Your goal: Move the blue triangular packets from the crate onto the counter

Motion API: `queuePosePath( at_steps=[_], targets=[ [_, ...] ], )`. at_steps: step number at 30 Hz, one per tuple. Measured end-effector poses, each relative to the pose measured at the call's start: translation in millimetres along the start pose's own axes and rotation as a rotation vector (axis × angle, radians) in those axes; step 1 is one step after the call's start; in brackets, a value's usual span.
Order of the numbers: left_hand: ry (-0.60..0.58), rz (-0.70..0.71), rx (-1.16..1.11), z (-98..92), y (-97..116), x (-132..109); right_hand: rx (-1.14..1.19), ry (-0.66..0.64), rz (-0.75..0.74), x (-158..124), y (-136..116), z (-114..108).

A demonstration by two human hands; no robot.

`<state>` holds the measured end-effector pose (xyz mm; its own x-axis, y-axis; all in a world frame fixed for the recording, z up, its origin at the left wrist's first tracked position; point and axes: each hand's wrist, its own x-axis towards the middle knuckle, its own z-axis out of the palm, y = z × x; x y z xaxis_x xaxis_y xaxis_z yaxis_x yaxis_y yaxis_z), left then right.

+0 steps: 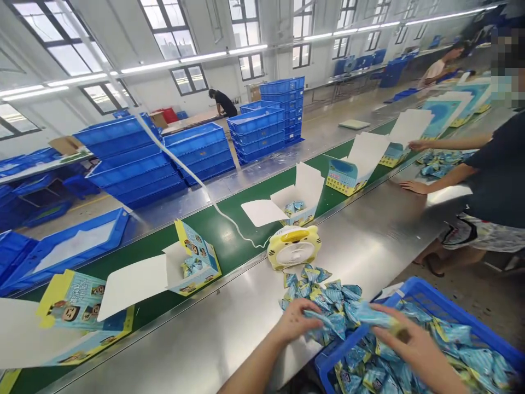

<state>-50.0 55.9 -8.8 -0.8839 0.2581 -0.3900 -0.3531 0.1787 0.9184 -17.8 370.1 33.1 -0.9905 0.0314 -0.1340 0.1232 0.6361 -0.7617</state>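
The right hand was clenched on a blue foil sachet just above a blue plastic crate heaped with similar sachets. The left hand lay with its fingers loosely spread on a loose pile of sachets on the stainless steel bench. Just past the pile sat a yellow tiger-faced gadget. Beyond it, a green conveyor belt carried open printed cartons. A co-worker in a dark T-shirt reached across the bench from the right. Stacks of blue crates stood across the bright factory hall, beneath strip lights and tall windows.
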Motion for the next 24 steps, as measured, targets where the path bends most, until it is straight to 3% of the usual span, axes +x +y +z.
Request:
queuePosePath(
  at_steps=[4,7,9,13,17,20,24],
  targets=[
    [0.152,-0.116,-0.09,-38.1,-37,-7,-0.006,-0.223,-0.077,28,-55,48],
    [0.254,-0.154,-0.104,-54.9,-69,-16,-0.059,-0.299,-0.152,40,-63,76],
    [0.261,-0.196,-0.091,-58.4,-88,-20,-0.11,-0.362,-0.169,43,-59,92],
    [0.179,-0.425,-0.149,-40.9,-126,-18,-0.323,-0.54,-0.137,40,-46,133],
    [0.323,-0.555,-0.266,-11.0,-155,-6,-0.482,-0.557,-0.068,31,-39,173],
    [0.374,-0.556,-0.35,-4.4,-160,-5,-0.469,-0.543,-0.048,23,-37,186],
    [0.254,-0.619,-0.568,-15.0,-154,-20,-0.283,-0.557,-0.095,7,-36,199]
  ],
)
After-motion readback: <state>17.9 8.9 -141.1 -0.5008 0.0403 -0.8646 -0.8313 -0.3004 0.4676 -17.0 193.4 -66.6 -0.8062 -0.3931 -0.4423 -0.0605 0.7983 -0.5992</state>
